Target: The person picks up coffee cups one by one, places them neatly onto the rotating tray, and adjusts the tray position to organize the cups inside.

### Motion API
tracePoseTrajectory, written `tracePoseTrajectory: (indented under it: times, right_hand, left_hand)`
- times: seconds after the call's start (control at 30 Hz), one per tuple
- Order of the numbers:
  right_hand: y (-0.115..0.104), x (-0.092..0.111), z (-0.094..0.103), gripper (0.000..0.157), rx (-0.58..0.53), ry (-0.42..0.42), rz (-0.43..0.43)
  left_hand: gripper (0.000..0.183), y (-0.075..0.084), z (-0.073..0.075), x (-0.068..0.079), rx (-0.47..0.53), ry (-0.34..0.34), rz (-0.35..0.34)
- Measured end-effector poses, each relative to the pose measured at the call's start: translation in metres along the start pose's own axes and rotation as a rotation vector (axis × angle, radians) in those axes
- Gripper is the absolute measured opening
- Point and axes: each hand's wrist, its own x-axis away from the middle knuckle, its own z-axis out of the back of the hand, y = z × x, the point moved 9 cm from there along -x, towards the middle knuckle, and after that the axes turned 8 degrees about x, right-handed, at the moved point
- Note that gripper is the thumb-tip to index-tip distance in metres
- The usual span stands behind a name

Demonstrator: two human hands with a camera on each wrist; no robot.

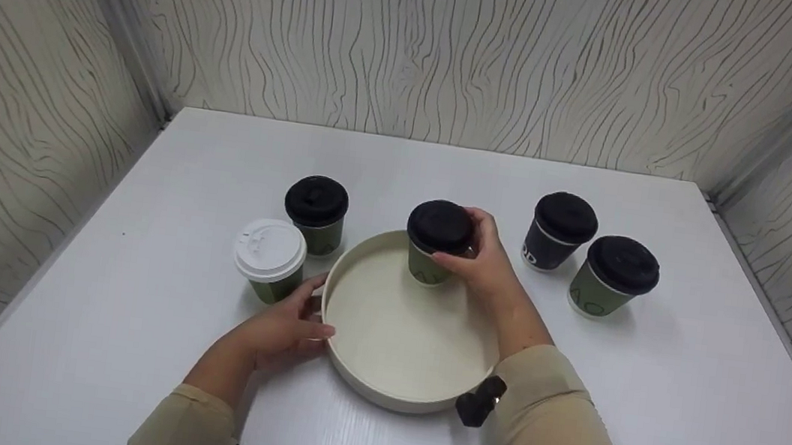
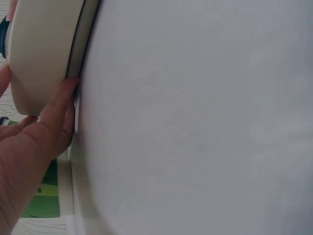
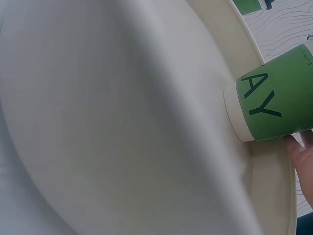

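A round cream tray (image 1: 405,329) lies on the white table. My left hand (image 1: 289,326) grips its left side, thumb at the rim and fingers along the outer wall; the left wrist view shows those fingers (image 2: 56,105) against the tray's wall (image 2: 41,49). Inside the tray, by the far rim, is a green paper cup (image 1: 427,266) with a black lid. My right hand (image 1: 486,260) holds this cup from its right side, thumb in front and fingers behind. The right wrist view shows dark letters on the upright cup (image 3: 274,98), its base close to the tray floor.
Left of the tray stand a white-lidded green cup (image 1: 270,252), near my left hand, and a black-lidded green cup (image 1: 318,213). To the right are a dark navy cup (image 1: 557,231) and another green cup (image 1: 612,279), both black-lidded. Patterned panels (image 1: 418,44) wall in the table.
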Motion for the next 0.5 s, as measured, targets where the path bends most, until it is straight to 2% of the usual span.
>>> tracePoseTrajectory:
  times: [0.5]
  right_hand:
    - [0.0,0.0002,0.0067,0.087,-0.04,-0.008,-0.006]
  left_hand:
    - [0.087,0.0004,-0.0003,-0.0001,0.003,0.002,-0.004]
